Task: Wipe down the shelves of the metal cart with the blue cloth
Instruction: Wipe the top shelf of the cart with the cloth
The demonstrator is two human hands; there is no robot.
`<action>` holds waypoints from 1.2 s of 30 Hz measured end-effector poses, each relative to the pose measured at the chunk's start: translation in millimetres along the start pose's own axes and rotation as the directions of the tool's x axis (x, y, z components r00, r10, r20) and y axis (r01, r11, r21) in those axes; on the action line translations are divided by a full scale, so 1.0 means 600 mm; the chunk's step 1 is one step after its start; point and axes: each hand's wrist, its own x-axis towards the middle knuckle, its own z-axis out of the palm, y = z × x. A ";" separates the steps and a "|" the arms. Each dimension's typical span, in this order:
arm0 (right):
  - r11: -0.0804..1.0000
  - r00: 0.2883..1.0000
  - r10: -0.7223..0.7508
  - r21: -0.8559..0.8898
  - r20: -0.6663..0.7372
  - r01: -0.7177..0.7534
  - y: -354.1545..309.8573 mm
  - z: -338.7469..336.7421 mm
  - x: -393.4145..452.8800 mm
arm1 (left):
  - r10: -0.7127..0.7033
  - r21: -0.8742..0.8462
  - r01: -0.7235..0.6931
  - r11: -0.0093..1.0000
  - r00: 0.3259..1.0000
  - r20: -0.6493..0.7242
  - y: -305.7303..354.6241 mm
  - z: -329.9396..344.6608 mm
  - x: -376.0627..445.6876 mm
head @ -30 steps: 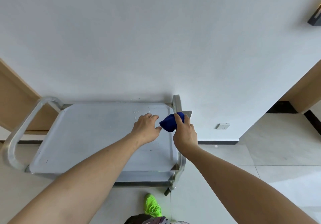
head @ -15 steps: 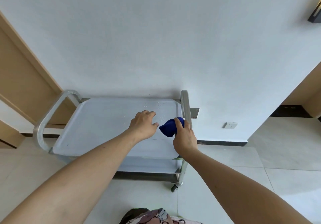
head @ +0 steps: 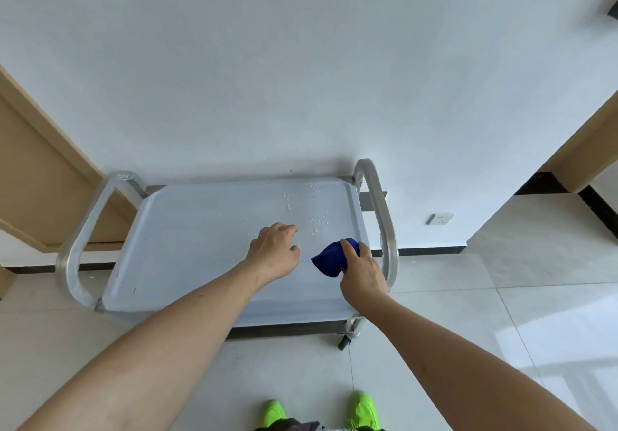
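The metal cart point(head: 187, 246) stands against the white wall, its top shelf bare and grey, with small water drops near the far right corner. My right hand point(head: 363, 271) grips the bunched blue cloth point(head: 329, 258) over the right side of the top shelf, near the right handle point(head: 381, 216). My left hand point(head: 276, 251) hovers over the middle of the shelf with fingers loosely curled, holding nothing. A lower shelf edge shows under the front rim.
A tubular handle point(head: 83, 240) rises at the cart's left end. Wooden door frames stand at the left point(head: 36, 169) and right point(head: 588, 149). A wall socket point(head: 441, 218) sits low on the wall. My green shoes point(head: 359, 409) stand on the tiled floor.
The view has pulled back and shifted, so the whole cart shows. My right hand with the cloth has moved slightly inward from the right handle over the shelf. My left hand stays beside it.
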 end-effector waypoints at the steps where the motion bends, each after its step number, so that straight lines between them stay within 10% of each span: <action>1: 1.000 1.000 0.010 -0.002 -0.017 -0.010 -0.006 0.001 0.004 | 0.001 -0.001 -0.001 1.000 1.000 0.009 -0.011 0.001 0.003; 14: 0.982 0.976 0.188 -0.055 0.108 -0.183 -0.039 0.105 -0.004 | 0.073 -0.025 -0.070 0.997 0.988 0.133 -0.104 0.044 0.028; 22: 0.995 0.982 0.065 -0.089 0.177 -0.050 -0.027 0.163 0.049 | 0.048 -0.010 -0.047 0.999 0.982 0.183 -0.103 0.092 0.059; 36: 0.977 0.998 0.065 -0.203 0.000 -0.064 0.017 0.190 0.078 | -0.024 0.038 0.015 0.999 0.968 0.250 -0.087 0.148 0.166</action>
